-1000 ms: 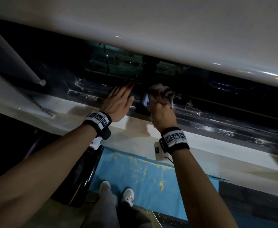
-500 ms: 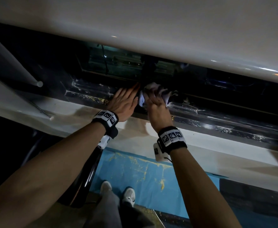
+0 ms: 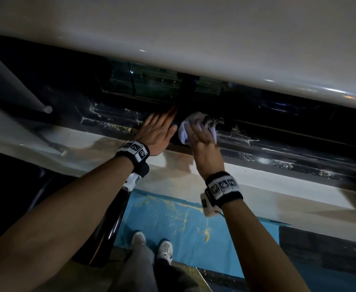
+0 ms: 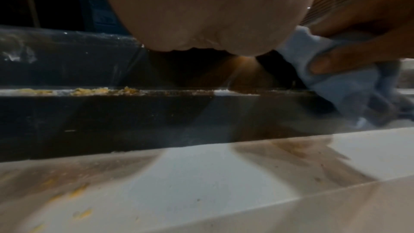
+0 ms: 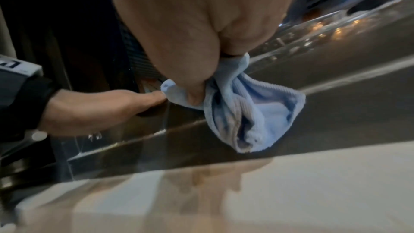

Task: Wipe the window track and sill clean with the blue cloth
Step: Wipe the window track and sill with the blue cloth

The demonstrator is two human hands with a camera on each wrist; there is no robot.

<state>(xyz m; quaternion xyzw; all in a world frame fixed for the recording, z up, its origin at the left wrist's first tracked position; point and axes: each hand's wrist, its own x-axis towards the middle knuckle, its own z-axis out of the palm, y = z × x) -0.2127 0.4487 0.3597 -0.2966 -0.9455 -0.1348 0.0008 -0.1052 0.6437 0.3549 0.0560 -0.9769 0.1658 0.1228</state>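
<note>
My right hand (image 3: 200,131) grips a bunched light-blue cloth (image 3: 184,131) (image 5: 251,112) (image 4: 340,77) and holds it against the dark window track (image 3: 278,148). My left hand (image 3: 158,129) lies flat with straight fingers on the track just left of the cloth, its thumb (image 5: 154,97) nearly touching the cloth. Yellowish crumbs (image 4: 89,91) lie along a track rail to the left. The pale sill (image 3: 88,148) runs in front of the track, with faint smudges. The cloth's underside is hidden.
A white window frame (image 3: 194,39) overhangs the track from above. A pale rod (image 3: 14,89) slants in at the far left. Below the sill lie a blue floor sheet (image 3: 173,224) with yellow specks, a dark glossy object (image 3: 107,232) and my shoes (image 3: 164,249).
Both hands have drawn together over the track; the left hand slid right until it lies beside the cloth. The right hand still holds the cloth at about the same spot.
</note>
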